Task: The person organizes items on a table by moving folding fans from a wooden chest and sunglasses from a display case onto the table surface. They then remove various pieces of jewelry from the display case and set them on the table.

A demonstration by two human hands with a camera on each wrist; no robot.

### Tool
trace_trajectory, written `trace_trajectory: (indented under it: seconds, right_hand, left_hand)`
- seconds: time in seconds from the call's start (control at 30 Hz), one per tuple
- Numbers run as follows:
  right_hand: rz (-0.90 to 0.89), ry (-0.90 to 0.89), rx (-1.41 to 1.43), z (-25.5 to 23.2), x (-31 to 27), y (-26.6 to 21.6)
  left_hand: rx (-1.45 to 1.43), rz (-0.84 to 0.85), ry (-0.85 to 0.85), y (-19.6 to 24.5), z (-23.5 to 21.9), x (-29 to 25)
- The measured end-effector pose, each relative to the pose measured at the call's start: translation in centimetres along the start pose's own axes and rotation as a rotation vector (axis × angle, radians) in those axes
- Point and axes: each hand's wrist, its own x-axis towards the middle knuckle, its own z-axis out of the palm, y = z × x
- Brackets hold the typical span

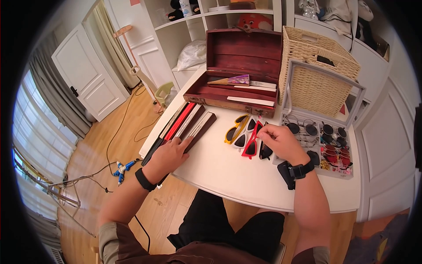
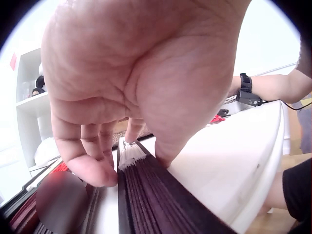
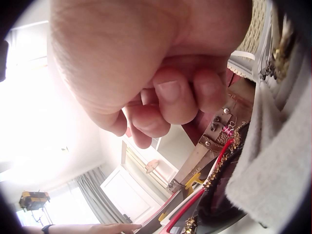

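Observation:
My left hand (image 1: pixel 169 155) lies over folded hand fans at the table's left side. In the left wrist view, its thumb and fingers straddle a dark folding fan (image 2: pixel 146 190) with a white end, thumb on the near side. A red folded fan (image 1: pixel 180 122) and several others lie side by side beyond it. Fingers curled in and holding nothing, my right hand (image 1: pixel 282 140) hovers over a row of sunglasses. Red-framed sunglasses (image 1: pixel 250 147) and black sunglasses (image 1: pixel 265 152) are closest to it; white sunglasses (image 1: pixel 240 141) and yellow sunglasses (image 1: pixel 231 134) lie to their left.
Behind the fans stands an open dark red case (image 1: pixel 244 50) holding a purple fan (image 1: pixel 239 79) and several pale ones. At right, a lidded display box (image 1: pixel 274 162) holds several round glasses. A wicker basket (image 1: pixel 323 57) stands behind it. The white table's front edge (image 1: pixel 228 196) is near my lap.

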Motion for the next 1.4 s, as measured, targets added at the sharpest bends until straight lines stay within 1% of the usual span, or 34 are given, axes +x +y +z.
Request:
trace_trajectory:
  seconds: [0.13, 0.23, 0.4, 0.47, 0.53, 0.77, 0.83, 0.93, 1.03, 1.17, 1.27, 1.33, 1.4]
  right_hand:
    - [-0.011, 0.002, -0.002, 0.0, 0.0, 0.1]
    - [-0.001, -0.005, -0.004, 0.0, 0.0, 0.0]
    - [-0.030, -0.012, 0.003, 0.1, -0.1, -0.1]
    - [-0.023, -0.011, -0.002, 0.0, 0.0, 0.0]
    - [-0.013, -0.008, -0.007, 0.0, 0.0, 0.1]
    - [-0.001, -0.014, -0.004, 0.0, 0.0, 0.0]
    - [0.001, -0.017, -0.014, 0.0, 0.0, 0.0]
    - [0.004, -0.011, 0.002, 0.0, 0.0, 0.1]
    - [0.031, -0.022, -0.013, 0.0, 0.0, -0.3]
    - [-0.013, -0.016, 0.005, 0.1, 0.0, -0.2]
    - [-0.011, -0.011, -0.009, 0.1, 0.0, 0.2]
    - [0.003, -0.009, -0.014, 0.1, 0.0, 0.3]
    - [0.002, -0.007, -0.015, 0.1, 0.0, 0.3]
  left_hand:
    - [-0.061, -0.034, -0.027, 0.2, -0.4, 0.1]
    - [-0.067, -0.064, -0.015, 0.4, -0.4, 0.2]
    - [-0.100, -0.057, -0.018, 0.4, -0.6, 0.4]
    - [-0.087, -0.053, -0.019, 0.5, -0.7, 0.4]
    - [-0.119, -0.048, 0.020, 0.5, -0.8, 0.2]
    - [-0.165, -0.041, 0.031, 0.9, -0.9, -0.2]
    - [-0.200, -0.106, -0.046, 1.1, -1.3, -0.1]
    - [-0.199, -0.144, -0.070, 1.1, -1.5, 0.0]
    - [-0.193, -0.116, -0.021, 0.5, -0.9, -0.1]
    - [-0.167, -0.102, -0.001, 0.8, -1.3, -0.1]
    - [-0.145, -0.108, -0.028, 0.7, -1.4, -0.1]
    - [-0.156, -0.138, -0.005, 0.4, -1.0, 0.0]
    - [-0.155, -0.133, 0.008, 0.1, -0.6, 0.0]
